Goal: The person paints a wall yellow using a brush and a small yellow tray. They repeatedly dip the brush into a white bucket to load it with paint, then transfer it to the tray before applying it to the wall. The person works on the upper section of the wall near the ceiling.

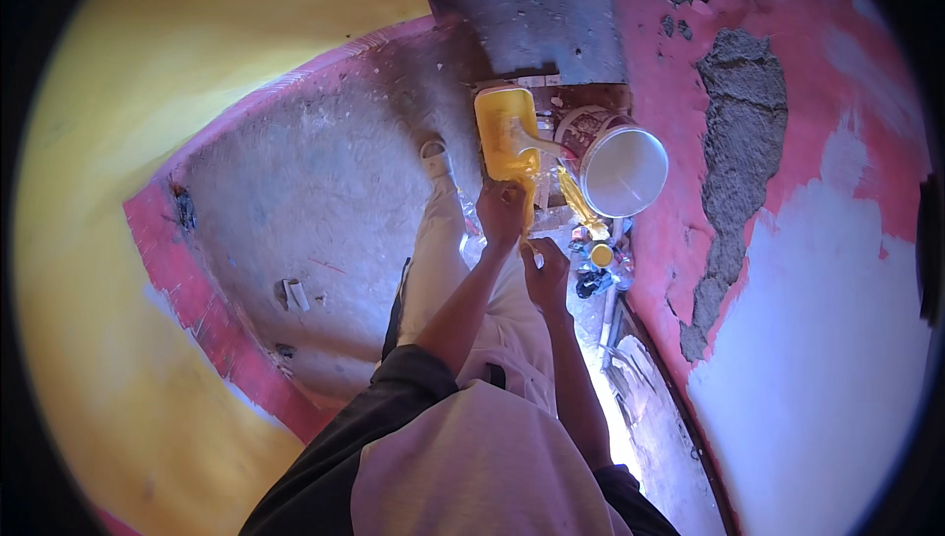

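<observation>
Both of my hands are on a narrow length of yellow, pliable material (528, 200), perhaps plastic film. My left hand (503, 212) grips its upper part, beside the near end of a yellow-coated paint tray (502, 134). Slightly lower and to the right, the fingertips of my right hand (546, 270) pinch the lower end. A white plastic bucket (626, 170) with a dark printed side leans just right of the tray, its pale mouth facing me. A pale, curved thing (545, 143) reaches from the tray towards the bucket; I cannot tell what it is.
Crumpled yellow film (579, 200) lies below the bucket, near a small yellow-topped container (602, 255) among litter. A pink wall with bare patches (742, 115) rises on the right. On the left, a yellow wall (184, 56) with a pink lower band borders the concrete floor (310, 196).
</observation>
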### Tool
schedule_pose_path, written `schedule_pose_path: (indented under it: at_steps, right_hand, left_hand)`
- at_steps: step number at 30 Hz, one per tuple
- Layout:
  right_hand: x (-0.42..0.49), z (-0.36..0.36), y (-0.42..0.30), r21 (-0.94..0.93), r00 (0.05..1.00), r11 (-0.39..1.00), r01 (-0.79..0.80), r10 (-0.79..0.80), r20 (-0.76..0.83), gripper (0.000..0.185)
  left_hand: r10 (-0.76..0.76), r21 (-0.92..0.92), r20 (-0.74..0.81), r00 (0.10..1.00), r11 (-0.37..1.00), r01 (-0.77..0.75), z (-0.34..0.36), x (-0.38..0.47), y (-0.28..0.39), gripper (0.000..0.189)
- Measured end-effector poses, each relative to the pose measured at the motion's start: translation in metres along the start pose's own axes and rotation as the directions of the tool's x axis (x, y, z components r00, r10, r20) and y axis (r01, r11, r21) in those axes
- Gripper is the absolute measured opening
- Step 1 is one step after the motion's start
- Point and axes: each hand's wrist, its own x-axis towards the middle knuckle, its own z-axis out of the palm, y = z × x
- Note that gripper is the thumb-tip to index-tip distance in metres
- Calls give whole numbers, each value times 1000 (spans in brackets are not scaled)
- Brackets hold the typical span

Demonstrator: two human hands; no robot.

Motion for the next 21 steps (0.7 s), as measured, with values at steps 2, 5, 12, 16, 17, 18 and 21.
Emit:
schedule_pose_path:
  at_steps: [2, 5, 12, 16, 17, 18, 21]
  right_hand:
    - [0, 4, 0, -10, 1000, 1000, -23, 22, -17, 12]
    - [2, 6, -4, -9, 997, 998, -60, 59, -57, 12]
    - [11, 9, -9, -9, 992, 996, -94, 93, -80, 13]
    - [14, 13, -12, -42, 996, 997, -68, 65, -64, 12]
    - [15, 13, -13, -48, 996, 997, -56, 53, -68, 12]
    - [15, 15, -15, -52, 997, 998, -46, 42, -69, 12]
    - [19, 14, -21, -138, 999, 989, -43, 40, -25, 13]
  left_hand:
    - [16, -20, 11, 1000, 1000, -16, -1, 4, 1, 15]
    - [52, -46, 43, 998, 998, -50, -4, 9, 7, 15]
    - [-44, 48, 81, 996, 998, 41, -1, 19, 2, 19]
    - [-64, 62, 71, 995, 996, 59, 0, 20, -7, 21]
    - [-66, 42, 72, 995, 997, 63, 1, 21, -8, 21]
    - [-71, 26, 72, 995, 997, 69, -1, 21, -7, 22]
    - [-85, 17, 81, 993, 996, 84, -5, 26, -7, 23]
